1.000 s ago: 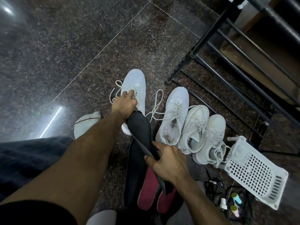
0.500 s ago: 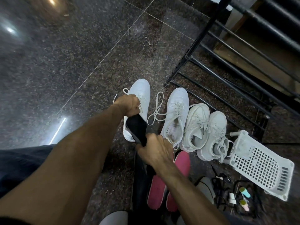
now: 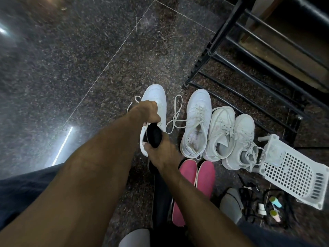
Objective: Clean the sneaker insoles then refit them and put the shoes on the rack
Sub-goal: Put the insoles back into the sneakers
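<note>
A white sneaker (image 3: pixel 154 94) lies on the dark floor with its toe pointing away. My left hand (image 3: pixel 149 112) grips its tongue and collar at the opening. A black insole (image 3: pixel 154 137) is partly inside the shoe, and my right hand (image 3: pixel 163 154) grips its heel end. Three more white sneakers (image 3: pixel 196 122) stand in a row to the right. Two pink insoles (image 3: pixel 204 175) lie on the floor below them, and another black insole (image 3: pixel 160 202) lies under my right forearm.
A black metal shoe rack (image 3: pixel 249 56) stands at the upper right. A white plastic basket (image 3: pixel 292 173) lies tipped over at the right. Black cords, small bottles (image 3: pixel 275 202) and a grey insole (image 3: pixel 230 205) lie near it. My knees fill the lower left.
The black insole has gone further into the left sneaker. My right hand has moved up towards the shoe's heel. The pink insoles have come into full view.
</note>
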`<state>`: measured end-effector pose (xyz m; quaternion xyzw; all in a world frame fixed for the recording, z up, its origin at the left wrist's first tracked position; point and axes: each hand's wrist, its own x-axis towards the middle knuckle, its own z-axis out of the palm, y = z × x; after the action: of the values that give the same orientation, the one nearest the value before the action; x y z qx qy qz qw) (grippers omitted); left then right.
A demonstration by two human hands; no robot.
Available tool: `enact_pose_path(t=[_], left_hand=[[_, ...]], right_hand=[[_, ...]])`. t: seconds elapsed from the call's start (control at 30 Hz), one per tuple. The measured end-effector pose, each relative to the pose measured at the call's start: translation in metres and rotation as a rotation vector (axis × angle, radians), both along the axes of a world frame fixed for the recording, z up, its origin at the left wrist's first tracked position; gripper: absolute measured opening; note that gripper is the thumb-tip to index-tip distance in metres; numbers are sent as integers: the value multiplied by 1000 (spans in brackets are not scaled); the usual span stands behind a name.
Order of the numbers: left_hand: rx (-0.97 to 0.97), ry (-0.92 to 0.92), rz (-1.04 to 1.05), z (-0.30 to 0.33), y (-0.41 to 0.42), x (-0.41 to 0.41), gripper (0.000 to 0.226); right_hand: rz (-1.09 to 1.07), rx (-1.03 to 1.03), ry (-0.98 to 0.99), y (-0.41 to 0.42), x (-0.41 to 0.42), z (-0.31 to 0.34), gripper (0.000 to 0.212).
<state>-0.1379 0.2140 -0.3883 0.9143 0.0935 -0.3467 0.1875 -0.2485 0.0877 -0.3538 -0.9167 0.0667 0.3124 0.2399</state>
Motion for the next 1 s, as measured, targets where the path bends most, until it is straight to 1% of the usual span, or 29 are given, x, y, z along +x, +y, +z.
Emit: enact_pose_path(t=[0.03,0.07,0.1,0.17,0.2,0.23,0.3,0.47,0.53,0.6,0.87,0.9,0.93,1.0], left_hand=[[-5,6,0,0,-1,1,13],[-5,12,1,0,-1,2,17],[-7,18,7,0,-2,3,20],[-18,27,35,1,-2,4,19],[-22,33,46,2,-2,4,19],[-26,38,52,3,-2,3,20],[-32,43,55,6,-2,3,25],[-39,51,43,9,-1,2,26],[-44,63,41,11,-1,4,27],[-52,74,46,12,0,5,27],[-71,74,77,9,1,4,26],[-73,75,76,9,1,5,26],[-74,75,75,9,1,5,26],[-72,76,74,10,1,4,27]], right_hand=[[-88,83,18,-3,-8,-1,61],[-208,171,54,-7,-16,0,58],[-359,267,118,-13,-24,0,50],[-646,487,350,-23,-41,0,29],[-713,555,412,-25,-47,1,23],[-737,581,424,-25,-50,1,21],[-790,595,381,-20,-47,-1,18],[-858,565,313,-2,-15,-14,7],[-878,554,294,4,-2,-20,7],[-893,539,272,11,12,-24,12],[-1002,526,393,27,42,-31,13],[-973,509,391,27,43,-31,13],[-893,473,377,25,43,-32,14],[-614,378,339,17,41,-33,21]])
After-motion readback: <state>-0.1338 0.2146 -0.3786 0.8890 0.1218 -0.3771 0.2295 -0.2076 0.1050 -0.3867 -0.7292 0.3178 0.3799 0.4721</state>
